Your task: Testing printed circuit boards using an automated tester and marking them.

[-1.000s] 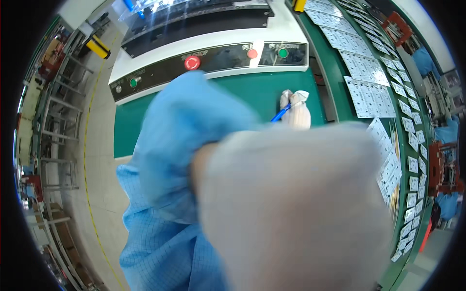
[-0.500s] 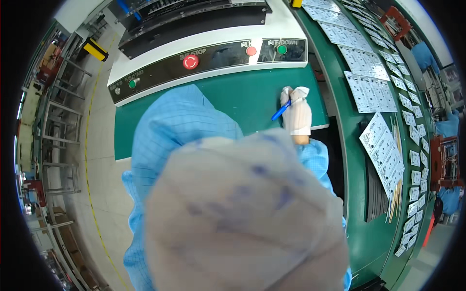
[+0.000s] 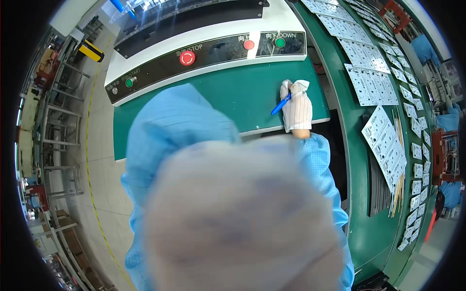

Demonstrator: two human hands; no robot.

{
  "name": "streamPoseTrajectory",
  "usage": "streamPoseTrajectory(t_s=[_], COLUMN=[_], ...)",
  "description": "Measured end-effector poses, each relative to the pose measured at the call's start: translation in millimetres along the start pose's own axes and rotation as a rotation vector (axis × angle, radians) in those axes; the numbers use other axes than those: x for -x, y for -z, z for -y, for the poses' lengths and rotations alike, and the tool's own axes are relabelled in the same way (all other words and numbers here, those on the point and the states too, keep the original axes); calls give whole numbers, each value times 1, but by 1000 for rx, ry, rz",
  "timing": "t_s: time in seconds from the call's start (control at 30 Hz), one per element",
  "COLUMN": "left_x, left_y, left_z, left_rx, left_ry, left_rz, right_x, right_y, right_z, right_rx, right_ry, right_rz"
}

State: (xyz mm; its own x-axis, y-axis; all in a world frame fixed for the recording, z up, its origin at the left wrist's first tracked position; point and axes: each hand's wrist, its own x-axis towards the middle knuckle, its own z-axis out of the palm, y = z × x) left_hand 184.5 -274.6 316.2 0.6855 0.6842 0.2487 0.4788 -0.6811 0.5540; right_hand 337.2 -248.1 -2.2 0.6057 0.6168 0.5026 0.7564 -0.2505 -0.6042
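Note:
My right hand (image 3: 297, 109), in a white striped glove, is closed around a blue pen (image 3: 281, 105) near the right end of the green work surface (image 3: 223, 99). The pen slants out to the left of the glove. My left arm, in a blue gridded sleeve (image 3: 177, 116), bends back up toward the camera. In front of it, my left hand (image 3: 242, 213) looms very close as a pale, blurred gloved shape with faint bluish smudges. It covers the lower middle of the view, and its fingers are smeared, so what it holds cannot be made out.
Beyond the work surface stands a white machine with a black control panel (image 3: 218, 56), a red stop button (image 3: 187, 58) and green buttons. At right, a green bench (image 3: 359, 242) carries white circuit board panels (image 3: 371, 85) and a black stack (image 3: 377, 194). Metal racks (image 3: 60, 140) line the left aisle.
The blurred left hand sits slightly lower, and its smudges are fainter. The machine has shifted slightly up in the view. My right hand keeps the pen in nearly the same spot.

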Motion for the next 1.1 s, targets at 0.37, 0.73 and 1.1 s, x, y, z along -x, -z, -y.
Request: streamPoseTrajectory(t_s=[0.37,0.73,1.1], left_x=[4,-21,-49], left_y=[-16,-32,-35], left_z=[13,32,62], left_rx=[-1,6,-22], left_ry=[-214,-519,-798], left_rz=[-40,-81,-162], right_x=[3,1,-2], right_y=[12,2,7], right_z=[24,9,13], right_rx=[40,72,42], right_ry=[64,46,24], right_rz=[-269,-19,-19])
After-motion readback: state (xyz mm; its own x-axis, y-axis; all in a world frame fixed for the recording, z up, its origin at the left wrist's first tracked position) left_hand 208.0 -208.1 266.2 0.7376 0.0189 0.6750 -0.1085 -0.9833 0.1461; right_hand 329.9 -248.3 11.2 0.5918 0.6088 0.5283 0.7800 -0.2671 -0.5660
